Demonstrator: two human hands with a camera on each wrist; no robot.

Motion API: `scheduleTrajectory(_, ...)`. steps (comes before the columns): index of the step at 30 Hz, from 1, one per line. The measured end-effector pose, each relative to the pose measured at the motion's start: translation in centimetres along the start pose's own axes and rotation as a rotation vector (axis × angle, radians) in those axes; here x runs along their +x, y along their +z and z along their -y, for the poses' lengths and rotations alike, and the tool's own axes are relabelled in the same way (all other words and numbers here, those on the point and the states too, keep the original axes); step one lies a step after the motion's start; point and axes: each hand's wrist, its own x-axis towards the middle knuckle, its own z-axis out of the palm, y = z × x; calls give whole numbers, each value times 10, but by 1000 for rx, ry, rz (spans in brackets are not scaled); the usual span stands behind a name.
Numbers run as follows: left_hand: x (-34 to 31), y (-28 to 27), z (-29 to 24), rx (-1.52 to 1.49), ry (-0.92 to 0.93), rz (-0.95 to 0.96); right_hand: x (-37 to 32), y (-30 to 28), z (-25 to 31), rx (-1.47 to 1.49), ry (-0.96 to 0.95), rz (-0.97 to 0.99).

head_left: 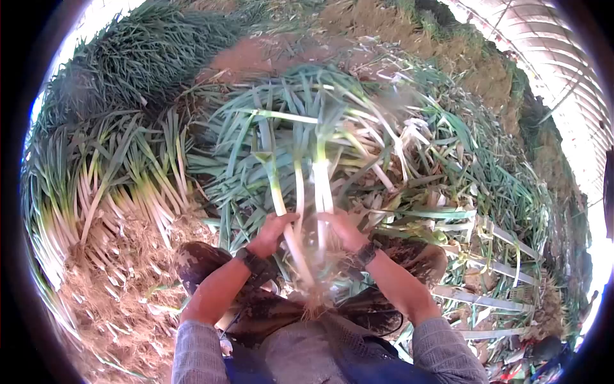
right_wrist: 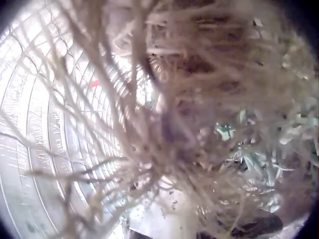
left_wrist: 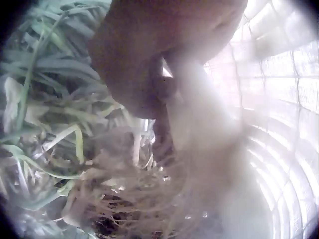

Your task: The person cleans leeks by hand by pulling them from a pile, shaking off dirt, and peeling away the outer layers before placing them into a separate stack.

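Note:
In the head view the left hand grips white stalks of long green-leaved plants, their roots hanging over the lap. Beside it the right hand holds another pale stalk, thumb laid across it. The left wrist view shows the left hand curled round a blurred white stalk, with roots below. Tangled roots fill much of the right wrist view and hide the right hand.
Rooted plants lie in rows at the left, with a dark green heap behind. Loose leaves and trimmings cover the ground ahead and right. Pale strips lie right of the knee. An arched roof rises at upper right.

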Motion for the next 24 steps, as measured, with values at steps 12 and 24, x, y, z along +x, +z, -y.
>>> scheduleTrajectory(12,20,-27,-20,75,77,-210,-62,-1,62,106,144,185)
scheduleTrajectory(24,26,24,7,-254,42,69,-84,26,48,160,123,287)
